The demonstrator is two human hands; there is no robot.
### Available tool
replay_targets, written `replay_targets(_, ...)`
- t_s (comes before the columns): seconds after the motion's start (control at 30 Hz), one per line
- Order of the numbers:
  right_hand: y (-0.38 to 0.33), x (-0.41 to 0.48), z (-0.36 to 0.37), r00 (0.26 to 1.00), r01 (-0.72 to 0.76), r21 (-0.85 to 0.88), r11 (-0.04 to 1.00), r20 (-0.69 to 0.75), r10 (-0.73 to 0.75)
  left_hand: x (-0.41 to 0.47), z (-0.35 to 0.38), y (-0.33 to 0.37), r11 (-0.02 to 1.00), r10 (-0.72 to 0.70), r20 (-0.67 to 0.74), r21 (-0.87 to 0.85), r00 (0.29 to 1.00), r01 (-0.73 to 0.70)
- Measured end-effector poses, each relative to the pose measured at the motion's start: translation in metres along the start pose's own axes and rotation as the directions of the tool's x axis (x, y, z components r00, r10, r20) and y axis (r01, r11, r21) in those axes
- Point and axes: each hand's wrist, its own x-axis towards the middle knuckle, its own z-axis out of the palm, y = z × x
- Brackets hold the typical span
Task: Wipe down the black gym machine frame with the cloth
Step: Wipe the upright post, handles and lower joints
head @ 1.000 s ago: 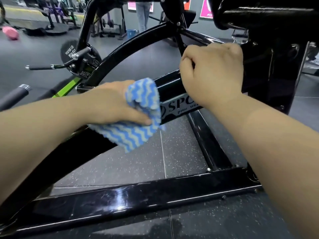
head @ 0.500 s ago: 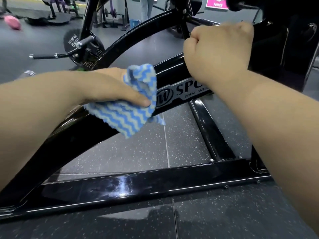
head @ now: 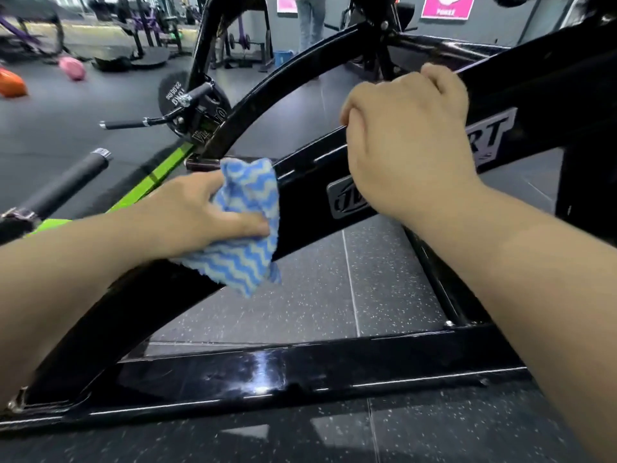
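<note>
**Mid-wipe on the slanted beam, plenty of frame left**

My left hand [head: 200, 215] grips the bunched blue-and-white cloth [head: 247, 238], thumb on top, pressing it against the side of the slanted beam [head: 300, 208] just left of the logo badge [head: 347, 198]. My right hand [head: 407, 138] is curled over the beam's top edge above the badge, holding on to steady me.

I judge the job partly done at best. The cloth has not reached the badge or the stretch to its right. The curved arm [head: 283, 78] above the badge and the scuffed, glossy base bar [head: 267, 369] below it look like work still to come.

My own right hand covers the beam above the badge and would have to shift. Up-left of the badge, the weight plate [head: 177, 91], green bar [head: 157, 178] and foam handle [head: 63, 185] crowd the beam's lower end. Far behind the badge a person [head: 310, 21] stands, well clear.
</note>
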Motion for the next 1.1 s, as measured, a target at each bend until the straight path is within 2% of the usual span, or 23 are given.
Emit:
replay_targets(0.1,-0.004,0.002,0.0,1.0,-0.028,-0.008,1.0,-0.012,0.028,0.002,-0.004,0.0,1.0,-0.029,0.041,0.007,0.999,0.029)
replay_targets(0.2,-0.007,0.01,-0.008,0.998,-0.036,-0.013,0.999,0.053,0.036,0.018,-0.006,0.034,0.995,0.094,0.053,0.037,0.994,-0.096)
replay_targets(0.3,-0.002,0.013,-0.014,0.995,-0.054,0.04,0.998,0.089,0.05,0.023,-0.005,0.052,0.986,0.149,0.1,-0.091,0.984,-0.14)
replay_targets(0.37,-0.002,0.005,-0.01,0.998,-0.011,-0.024,1.0,0.058,0.012,0.019,-0.004,0.041,0.983,0.137,0.11,-0.141,0.984,-0.121)
replay_targets(0.43,-0.003,-0.003,-0.004,1.0,-0.006,-0.089,0.996,0.012,0.007,0.011,-0.006,0.017,0.992,0.099,0.069,-0.088,0.993,-0.093)
replay_targets(0.53,-0.009,-0.007,0.004,0.996,-0.087,-0.064,0.994,-0.034,0.085,-0.005,-0.009,-0.013,0.996,-0.028,0.001,0.088,1.0,0.028)
replay_targets(0.57,-0.013,-0.006,0.007,0.992,-0.116,-0.048,0.992,-0.057,0.113,-0.006,-0.009,-0.014,0.99,-0.016,-0.018,0.141,1.0,0.018)
replay_targets(0.6,-0.016,-0.007,0.01,0.986,-0.141,-0.032,0.989,-0.09,0.138,-0.004,-0.006,-0.007,0.984,0.038,-0.027,0.173,0.999,-0.033)
replay_targets(0.67,-0.02,-0.007,0.013,0.971,-0.182,-0.002,0.983,-0.156,0.179,0.008,0.002,0.019,0.945,0.245,-0.015,0.228,0.97,-0.235)
replay_targets(0.73,-0.019,-0.005,0.01,0.973,-0.19,-0.007,0.982,-0.133,0.187,0.019,0.011,0.046,0.888,0.404,-0.029,0.251,0.914,-0.385)
replay_targets(0.77,-0.019,-0.005,0.008,0.979,-0.184,-0.008,0.983,-0.09,0.182,0.023,0.012,0.053,0.883,0.422,-0.041,0.246,0.906,-0.401)
replay_targets(0.83,-0.018,-0.009,0.005,0.988,-0.155,0.004,0.988,-0.02,0.155,0.022,0.01,0.048,0.909,0.373,-0.047,0.219,0.927,-0.355)
replay_targets(1.0,-0.022,-0.015,0.007,0.985,-0.165,0.079,0.983,-0.032,0.168,0.009,0.005,-0.009,0.962,0.19,-0.027,0.207,0.981,-0.181)
replay_targets(1.1,-0.026,-0.016,0.008,0.987,-0.149,0.131,0.98,-0.046,0.156,-0.005,0.016,-0.035,0.971,0.163,-0.18,0.206,0.97,-0.125)
